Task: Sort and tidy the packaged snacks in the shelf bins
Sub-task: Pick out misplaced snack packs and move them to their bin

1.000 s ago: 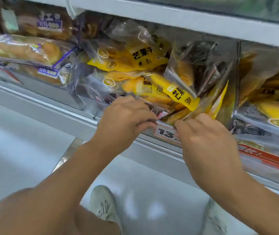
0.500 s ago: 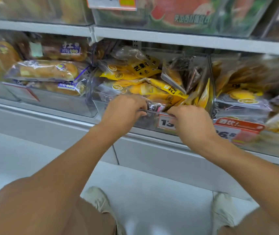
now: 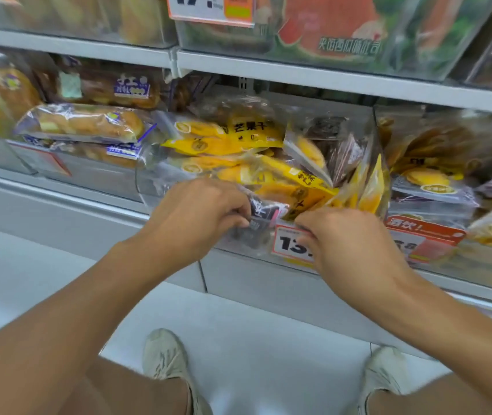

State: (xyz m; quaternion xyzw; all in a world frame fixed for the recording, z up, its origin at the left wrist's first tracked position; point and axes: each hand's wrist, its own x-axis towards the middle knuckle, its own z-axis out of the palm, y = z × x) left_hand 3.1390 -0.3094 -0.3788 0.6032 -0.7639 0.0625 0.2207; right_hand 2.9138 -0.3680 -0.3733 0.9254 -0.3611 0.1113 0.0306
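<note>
A clear plastic shelf bin (image 3: 149, 187) in the middle holds several yellow dried-mango packets (image 3: 224, 139) lying mixed and tilted, with a few darker packets (image 3: 343, 157) at its back right. My left hand (image 3: 197, 214) grips a dark purple packet (image 3: 264, 209) at the bin's front edge. My right hand (image 3: 346, 238) is beside it with fingers curled on the front lip by the price tag (image 3: 289, 244), pinching the edge of a yellow packet (image 3: 307, 205).
Bread loaves in purple-trimmed wrappers (image 3: 86, 124) fill the bin to the left. The bin on the right (image 3: 436, 181) holds more mango packets behind a red label (image 3: 424, 235). A shelf (image 3: 298, 76) above carries watermelon-printed packs. My shoes (image 3: 164, 354) stand on the white floor below.
The view has pulled back and tilted up, showing the upper shelf. Both hands stay at the bin's front edge and have drawn closer together on the packets.
</note>
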